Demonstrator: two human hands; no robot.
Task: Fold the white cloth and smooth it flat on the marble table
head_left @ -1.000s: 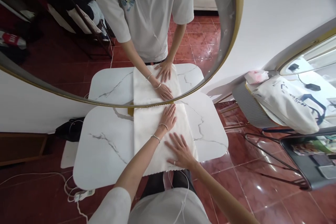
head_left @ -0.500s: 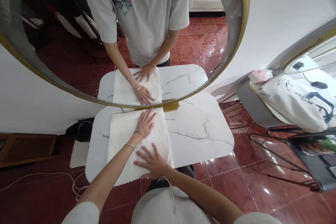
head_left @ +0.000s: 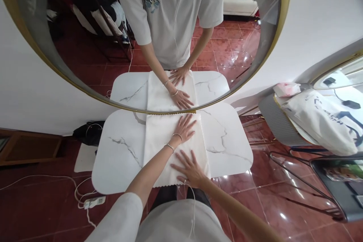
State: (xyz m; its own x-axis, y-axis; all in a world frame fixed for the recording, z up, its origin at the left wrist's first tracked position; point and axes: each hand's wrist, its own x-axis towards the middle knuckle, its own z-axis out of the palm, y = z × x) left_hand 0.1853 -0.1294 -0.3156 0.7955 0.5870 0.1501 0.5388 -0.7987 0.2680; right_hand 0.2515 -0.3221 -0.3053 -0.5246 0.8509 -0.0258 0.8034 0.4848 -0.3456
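A folded white cloth point(head_left: 159, 140) lies flat across the middle of a white marble-look table point(head_left: 119, 159). My left hand point(head_left: 185, 127), with two thin bracelets at the wrist, rests palm down on the cloth's far part, fingers spread. Nearer to me, my right hand point(head_left: 188, 169), wearing a ring, lies flat on the cloth's near edge with fingers apart. Neither hand grips anything. A round gold-framed mirror point(head_left: 272, 49) behind the table reflects my torso, both hands and the cloth.
A white tote bag point(head_left: 317, 121) sits on a grey chair at the right. Beside the table stands a dark wire-legged stand point(head_left: 334, 181). On the red tiled floor at the left lie a power strip point(head_left: 92, 201) with white cables and a black bag point(head_left: 85, 134).
The view swung left and then back, so the cloth again sits mid-frame. Both hands stay flat on the cloth, and the right hand has shifted slightly along its near edge.
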